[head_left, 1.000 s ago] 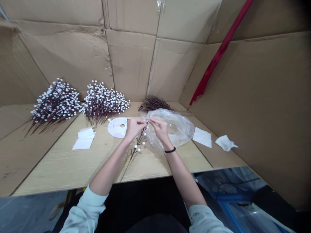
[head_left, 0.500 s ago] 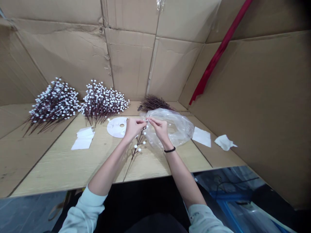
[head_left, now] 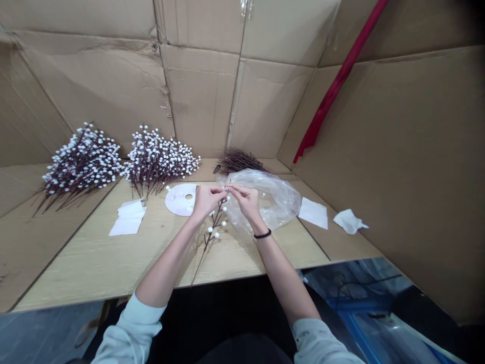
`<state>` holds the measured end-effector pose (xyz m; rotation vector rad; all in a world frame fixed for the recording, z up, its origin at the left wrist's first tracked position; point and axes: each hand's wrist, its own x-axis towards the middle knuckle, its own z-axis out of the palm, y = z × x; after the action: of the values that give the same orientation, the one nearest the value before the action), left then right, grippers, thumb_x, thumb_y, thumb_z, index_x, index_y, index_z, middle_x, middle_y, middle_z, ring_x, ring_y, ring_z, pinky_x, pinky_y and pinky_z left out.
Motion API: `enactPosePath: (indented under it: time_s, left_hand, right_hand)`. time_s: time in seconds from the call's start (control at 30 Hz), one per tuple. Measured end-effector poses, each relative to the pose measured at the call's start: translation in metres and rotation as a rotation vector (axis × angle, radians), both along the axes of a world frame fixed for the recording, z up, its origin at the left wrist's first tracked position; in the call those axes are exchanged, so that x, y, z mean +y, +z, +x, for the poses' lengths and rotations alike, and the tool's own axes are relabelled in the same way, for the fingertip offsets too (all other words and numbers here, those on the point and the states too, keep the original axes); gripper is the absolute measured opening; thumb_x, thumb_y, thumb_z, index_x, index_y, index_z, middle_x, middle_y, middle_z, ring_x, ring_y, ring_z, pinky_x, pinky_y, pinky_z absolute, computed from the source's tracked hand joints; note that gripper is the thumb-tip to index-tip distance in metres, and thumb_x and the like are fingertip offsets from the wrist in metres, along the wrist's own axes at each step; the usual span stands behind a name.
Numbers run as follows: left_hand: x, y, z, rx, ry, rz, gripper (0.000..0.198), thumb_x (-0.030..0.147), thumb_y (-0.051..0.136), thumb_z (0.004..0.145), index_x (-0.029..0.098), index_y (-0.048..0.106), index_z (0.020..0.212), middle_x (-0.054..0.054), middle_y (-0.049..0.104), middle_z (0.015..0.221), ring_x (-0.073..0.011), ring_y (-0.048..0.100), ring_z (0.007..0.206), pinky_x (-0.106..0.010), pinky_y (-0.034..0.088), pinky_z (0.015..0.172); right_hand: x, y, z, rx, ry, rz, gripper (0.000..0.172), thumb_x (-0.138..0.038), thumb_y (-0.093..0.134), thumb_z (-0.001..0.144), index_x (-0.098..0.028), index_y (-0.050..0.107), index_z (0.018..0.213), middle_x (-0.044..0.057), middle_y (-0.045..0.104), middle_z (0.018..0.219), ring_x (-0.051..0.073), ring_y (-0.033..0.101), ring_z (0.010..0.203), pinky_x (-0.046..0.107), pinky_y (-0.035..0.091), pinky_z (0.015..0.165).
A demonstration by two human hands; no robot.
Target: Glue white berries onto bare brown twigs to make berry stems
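A bunch of white-berried branches (head_left: pixel 81 162) and a second bunch (head_left: pixel 161 164) are lying at the left of the bench (head_left: pixel 76 263), with a white holed disc (head_left: pixel 179 199) just beside the left hand (head_left: pixel 205 200). Its fingers (head_left: pixel 219 191) and those of the right hand (head_left: pixel 246 200) are pinching tightly, almost touching, on the top of a white-berried stem (head_left: pixel 214 227), which is hanging down over the bench between the forearms. A crumpled clear plastic bag (head_left: pixel 276 199) is lying just behind and right of the right hand.
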<state>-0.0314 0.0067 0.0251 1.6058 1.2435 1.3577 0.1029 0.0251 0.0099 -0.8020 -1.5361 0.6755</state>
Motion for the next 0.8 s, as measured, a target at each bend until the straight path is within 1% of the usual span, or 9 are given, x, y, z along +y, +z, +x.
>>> enactPosePath:
  time_s: [0.23,0.4,0.8]
  left_hand:
    - [-0.0016,0.001,0.0007,-0.005,0.016,-0.006,0.019,0.027,0.058,0.061,0.011,0.069,0.063,-0.004,0.065,0.058,-0.0129,0.055,0.055,-0.021,0.038,0.053]
    - [-0.0018,0.0012,0.0015,-0.018,0.026,-0.022,0.02,0.027,0.058,0.061,0.011,0.069,0.065,-0.004,0.066,0.061,-0.0136,0.056,0.057,-0.021,0.039,0.054]
    - [-0.0041,0.0023,0.0028,-0.016,0.035,-0.022,0.021,0.026,0.056,0.061,0.01,0.069,0.065,-0.004,0.065,0.059,-0.0124,0.054,0.055,-0.021,0.038,0.053]
  right_hand:
    - [-0.001,0.001,-0.0004,-0.021,0.031,0.011,0.016,-0.032,0.061,0.072,-0.024,0.071,0.081,0.002,0.07,0.091,0.019,0.063,0.091,0.034,0.045,0.088]
    - [-0.0011,0.0019,0.0,-0.038,0.029,0.015,0.016,-0.032,0.06,0.073,-0.024,0.071,0.081,0.002,0.07,0.091,0.019,0.063,0.092,0.034,0.045,0.088]
    - [-0.0045,0.005,0.0019,-0.112,0.013,0.076,0.016,-0.031,0.058,0.075,-0.023,0.071,0.082,0.004,0.07,0.091,0.019,0.062,0.092,0.033,0.045,0.087]
